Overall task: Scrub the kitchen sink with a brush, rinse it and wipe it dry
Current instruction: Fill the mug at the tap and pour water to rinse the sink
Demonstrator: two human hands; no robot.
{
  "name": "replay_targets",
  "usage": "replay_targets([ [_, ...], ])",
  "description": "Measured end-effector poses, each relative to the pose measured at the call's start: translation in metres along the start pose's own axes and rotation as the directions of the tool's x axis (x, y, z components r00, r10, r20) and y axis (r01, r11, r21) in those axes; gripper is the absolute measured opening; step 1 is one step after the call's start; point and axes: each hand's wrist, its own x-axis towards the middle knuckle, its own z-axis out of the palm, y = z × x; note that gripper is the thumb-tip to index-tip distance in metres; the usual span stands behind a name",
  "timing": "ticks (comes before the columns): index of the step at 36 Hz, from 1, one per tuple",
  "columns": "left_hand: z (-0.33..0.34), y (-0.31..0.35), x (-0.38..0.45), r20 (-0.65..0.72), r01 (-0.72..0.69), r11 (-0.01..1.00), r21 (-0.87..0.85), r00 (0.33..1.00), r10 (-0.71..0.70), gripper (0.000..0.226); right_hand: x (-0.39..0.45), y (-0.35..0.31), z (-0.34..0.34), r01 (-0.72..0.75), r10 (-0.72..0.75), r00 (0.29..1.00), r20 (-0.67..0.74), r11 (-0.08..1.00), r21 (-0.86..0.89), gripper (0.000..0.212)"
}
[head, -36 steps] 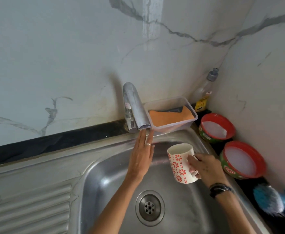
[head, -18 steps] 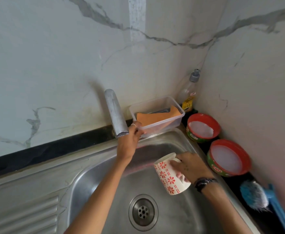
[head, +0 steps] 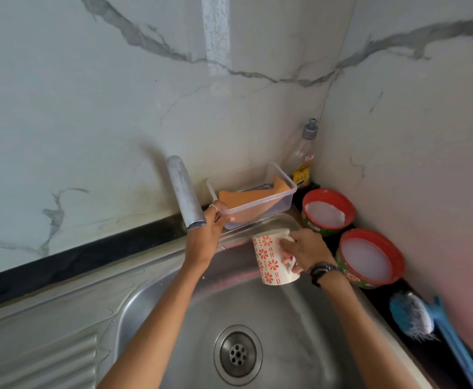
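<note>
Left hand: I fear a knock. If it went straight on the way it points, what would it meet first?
The left hand points up and back beside the tap; likely the clear tub at its fingertips, though depth is unclear.

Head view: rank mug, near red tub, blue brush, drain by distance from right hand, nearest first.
From the right hand:
1. Mug, held in it.
2. Near red tub, just right, on the counter.
3. Drain, below left in the sink, and blue brush, lower right: too close to call.

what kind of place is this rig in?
Most likely a home kitchen, at the sink corner. A stainless sink with drainboard and tap sits against marble-look walls; a scrub brush and a dish-soap bottle stand by it. The right hand holds a floral mug.
</note>
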Motion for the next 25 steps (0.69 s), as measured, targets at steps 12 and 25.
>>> replay_targets([
  [12,0.002,-0.001,-0.007,-0.048,-0.081,0.981,0.176,0.995,0.091,0.015,-0.052,0.022,0.014,-0.079,0.077,0.993,0.086,0.997,0.02,0.023],
  [25,0.017,-0.02,-0.012,-0.006,-0.146,0.96,0.238,0.988,0.152,0.013,-0.063,0.045,0.017,-0.088,0.093,0.995,-0.04,0.989,0.116,0.02],
])
